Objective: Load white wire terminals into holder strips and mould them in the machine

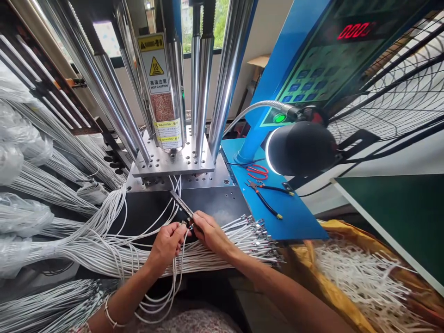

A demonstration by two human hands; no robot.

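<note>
Pinching, left hand (165,245): thumb and fingers are closed on the end of a white cable, at its small metallic connector (183,224); the exact finger contact is partly hidden.
Right hand (210,232): thumb and fingers are clamped on the near end of a dark bar (181,206), which points forward and to the left from the fingertips.
Cable position: the connector lies at the left fingertips, just beside the right hand; whether it touches the bar cannot be told. Loose white loops hang below the left hand.
Cable handling: judged light and flexible, with a smooth jacket that may slip or twist between the fingers.
Cable hold: best taken just behind the connector; pulling on the terminal itself could strain the joint.
Bar handling: judged stiff and heavier than a cable end; it appears to be metal, so smooth faces could slide. A grip along both long edges at the near end seems soundest.
Cable bundle (100,261): spread to the left of the left hand and passing beneath both hands, its connector ends (260,231) to the right of the right hand.
Press plate (205,165): ahead of both hands, beneath a hot-caution label (158,64).
Pliers (256,188): forward and right of the right hand, untouched.
</note>
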